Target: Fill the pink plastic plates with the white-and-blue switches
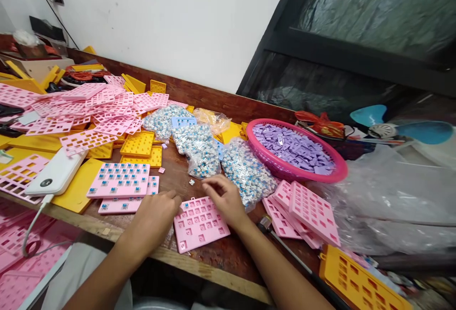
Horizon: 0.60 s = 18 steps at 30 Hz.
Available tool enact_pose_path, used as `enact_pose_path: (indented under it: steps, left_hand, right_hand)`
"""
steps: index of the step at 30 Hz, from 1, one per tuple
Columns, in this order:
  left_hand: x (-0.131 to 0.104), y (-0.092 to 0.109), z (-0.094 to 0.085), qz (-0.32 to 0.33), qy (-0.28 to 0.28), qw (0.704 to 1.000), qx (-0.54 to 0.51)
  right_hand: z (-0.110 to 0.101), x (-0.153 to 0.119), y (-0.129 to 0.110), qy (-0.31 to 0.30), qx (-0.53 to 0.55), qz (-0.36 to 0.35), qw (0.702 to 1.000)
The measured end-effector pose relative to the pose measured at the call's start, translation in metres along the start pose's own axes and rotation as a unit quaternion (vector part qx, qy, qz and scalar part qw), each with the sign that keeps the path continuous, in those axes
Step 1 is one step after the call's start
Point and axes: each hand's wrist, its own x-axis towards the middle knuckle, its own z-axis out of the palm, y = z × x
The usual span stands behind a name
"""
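Observation:
A pink keyboard plate (202, 227) with rows of square holes lies on the bench's front edge between my hands. One blue keyboard switch (185, 205) seems to sit near its top left corner. My left hand (158, 217) is closed at that corner, its fingertips bunched and partly hidden. Above the plate's top right edge, my right hand (225, 199) has thumb and forefinger drawn together; whatever they pinch is too small to make out. A loose switch (192, 182) lies just beyond the plate. Left of it, two stacked pink plates (119, 181) carry blue switches.
Clear bags of switches (197, 148) lie behind the plate. A pink basket (301, 176) holds purple keycaps. More pink plates (313, 210) are stacked at right, above a yellow plate (359, 281). At left stand a white power bank (59, 172) and a heap of pink plates (89, 105).

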Motion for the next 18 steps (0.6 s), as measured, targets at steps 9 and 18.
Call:
enact_pose_path:
  steps: [9,18]
  left_hand:
    - [-0.001,0.005,-0.001,0.003,-0.005,0.999,0.033]
    - [0.005,0.014,0.0,-0.008,0.025,0.999,0.04]
  right_hand:
    - [-0.004,0.013,0.036,-0.054,-0.118,0.014,0.991]
    - [-0.016,0.004,0.003,-0.105,-0.062,-0.026,0.992]
